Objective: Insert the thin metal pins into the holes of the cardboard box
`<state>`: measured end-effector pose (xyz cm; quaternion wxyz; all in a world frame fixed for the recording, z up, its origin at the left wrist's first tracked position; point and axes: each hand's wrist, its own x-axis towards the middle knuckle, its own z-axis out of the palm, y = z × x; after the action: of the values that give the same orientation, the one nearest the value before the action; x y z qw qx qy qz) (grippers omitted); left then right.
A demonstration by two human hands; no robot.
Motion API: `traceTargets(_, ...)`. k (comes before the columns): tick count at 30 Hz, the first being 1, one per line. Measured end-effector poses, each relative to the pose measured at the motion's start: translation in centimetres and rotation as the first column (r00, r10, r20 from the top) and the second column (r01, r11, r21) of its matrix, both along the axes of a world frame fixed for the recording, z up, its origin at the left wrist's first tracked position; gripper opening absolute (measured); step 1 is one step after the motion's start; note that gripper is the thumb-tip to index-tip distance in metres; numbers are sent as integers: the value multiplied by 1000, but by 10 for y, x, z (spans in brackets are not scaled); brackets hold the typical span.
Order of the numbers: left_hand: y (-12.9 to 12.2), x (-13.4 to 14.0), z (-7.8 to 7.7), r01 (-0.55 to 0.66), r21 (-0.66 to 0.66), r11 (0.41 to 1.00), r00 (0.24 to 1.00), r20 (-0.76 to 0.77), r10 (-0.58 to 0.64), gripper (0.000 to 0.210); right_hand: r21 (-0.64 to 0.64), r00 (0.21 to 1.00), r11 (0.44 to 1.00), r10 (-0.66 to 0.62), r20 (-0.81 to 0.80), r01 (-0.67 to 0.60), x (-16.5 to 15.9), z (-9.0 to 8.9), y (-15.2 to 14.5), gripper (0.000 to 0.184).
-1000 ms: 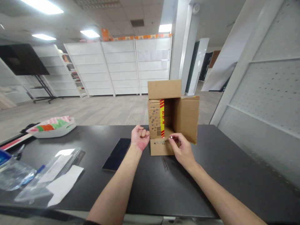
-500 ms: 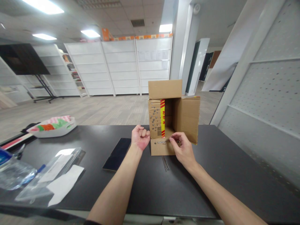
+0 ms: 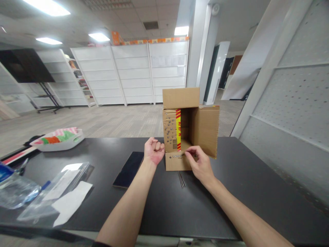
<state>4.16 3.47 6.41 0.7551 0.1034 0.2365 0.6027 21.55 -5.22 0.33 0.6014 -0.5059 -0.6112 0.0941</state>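
An opened cardboard box (image 3: 208, 130) stands on its side, its opening facing me. Several round grey nail heads dot its left flap (image 3: 169, 118), and a row of them runs along the lower front flap (image 3: 177, 165). My right hand (image 3: 202, 164) is at that lower flap, thumb and fingertips pinched at the row's right end on what looks like a nail, mostly hidden. My left hand (image 3: 154, 152) is curled into a fist beside the box's left edge; whatever it may hold is hidden. Several long thin nails (image 3: 181, 179) lie on the table before the flap.
On the black table (image 3: 246, 192), a dark tablet (image 3: 129, 169) lies left of the box. Farther left are a white paper (image 3: 73, 202), a clear plastic case (image 3: 61, 180), a water bottle (image 3: 16, 188) and a white basket (image 3: 60, 145) with colourful cloth. A perforated panel (image 3: 295, 103) stands at right.
My right hand has shifted very slightly left at the lower flap, still pinching. My left fist and the box stay in place.
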Motion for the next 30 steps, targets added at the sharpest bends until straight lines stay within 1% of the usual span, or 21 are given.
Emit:
traceTargets(6, 1, 0, -1, -4, -4, 1000, 1000, -4, 4, 41, 45, 996, 999, 9, 88, -13, 0, 1, -1, 13)
traceTargets(11, 2, 0, -3, -5, 5, 1000, 1000, -5, 5, 40, 81, 981, 994, 57, 185, -73, 1, 1, -1, 10)
traceTargets(19, 1, 0, -2, -2, -1, 1000, 1000, 18, 2, 39, 65, 951, 991, 94, 295, -118, 3, -1, 0, 11)
traceTargets(23, 1, 0, -2, -4, -2, 1000, 1000, 17, 4, 39, 50, 942, 993, 86, 326, -108, 4, -3, 2, 10)
traceTargets(30, 2, -1, -3, -1, -1, 1000, 1000, 18, 1, 39, -9, 914, 1000, 15, 406, -12, 6, -5, 4, 10)
